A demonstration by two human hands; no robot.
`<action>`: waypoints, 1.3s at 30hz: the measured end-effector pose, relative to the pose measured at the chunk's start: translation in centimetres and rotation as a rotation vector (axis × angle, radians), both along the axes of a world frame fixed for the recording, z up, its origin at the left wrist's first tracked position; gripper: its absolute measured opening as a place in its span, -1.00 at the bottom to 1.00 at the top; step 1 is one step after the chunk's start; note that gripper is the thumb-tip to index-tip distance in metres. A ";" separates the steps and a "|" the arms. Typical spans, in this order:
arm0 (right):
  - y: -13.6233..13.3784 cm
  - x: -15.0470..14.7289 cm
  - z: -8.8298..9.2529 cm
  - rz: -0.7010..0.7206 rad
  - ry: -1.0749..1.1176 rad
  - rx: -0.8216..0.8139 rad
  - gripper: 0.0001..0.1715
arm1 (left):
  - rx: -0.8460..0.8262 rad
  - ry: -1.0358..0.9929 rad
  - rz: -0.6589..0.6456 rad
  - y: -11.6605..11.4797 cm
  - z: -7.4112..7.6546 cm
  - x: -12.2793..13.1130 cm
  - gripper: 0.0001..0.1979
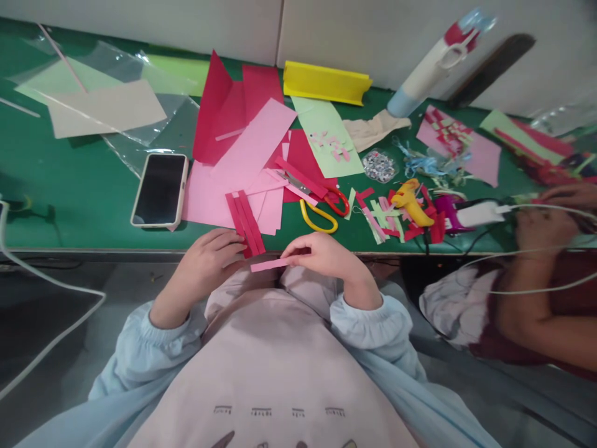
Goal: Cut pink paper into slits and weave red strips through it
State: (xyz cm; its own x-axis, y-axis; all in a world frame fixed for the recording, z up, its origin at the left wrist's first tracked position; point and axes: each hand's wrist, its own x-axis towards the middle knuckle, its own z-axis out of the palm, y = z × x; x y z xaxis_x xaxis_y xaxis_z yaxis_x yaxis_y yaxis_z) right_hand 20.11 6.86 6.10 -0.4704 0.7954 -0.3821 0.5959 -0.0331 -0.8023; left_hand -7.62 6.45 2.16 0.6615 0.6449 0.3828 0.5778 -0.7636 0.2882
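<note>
My right hand (321,254) pinches one end of a short pink paper strip (267,265) just off the table's front edge. At the left, my left hand (211,260) rests its fingers against the lower end of some red paper strips (245,223) lying side by side; whether it grips them is unclear. Pink sheets (252,146) lie behind the strips. Scissors with a red and a yellow handle (318,225) rest open beyond my right hand, partly under a folded red strip (301,177).
A phone (160,190) lies at the left. To the right are a yellow glue gun (412,202), paper scraps (380,218) and a pack of small beads (379,165). Another person's hands (545,227) and a white cable (545,290) are at the far right.
</note>
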 end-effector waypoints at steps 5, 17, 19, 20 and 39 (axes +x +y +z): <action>0.0 -0.1 0.0 0.008 0.002 0.008 -0.84 | -0.010 0.007 0.005 0.2 0.1 0.3 -0.91; 0.5 -0.2 -0.7 0.012 0.052 -0.003 -0.83 | 0.000 0.000 0.047 0.5 0.0 0.0 -0.86; 0.8 -0.2 -1.1 0.004 0.086 -0.022 -0.82 | 0.008 -0.016 0.051 0.5 -0.1 0.0 -0.86; 1.0 -0.2 -1.4 -0.002 0.096 -0.022 -0.82 | 0.009 -0.024 0.052 0.5 -0.1 0.0 -0.87; 4.0 -1.2 -1.6 0.019 0.150 -0.123 -0.79 | -0.060 -0.042 0.033 0.6 -0.6 -0.5 -0.82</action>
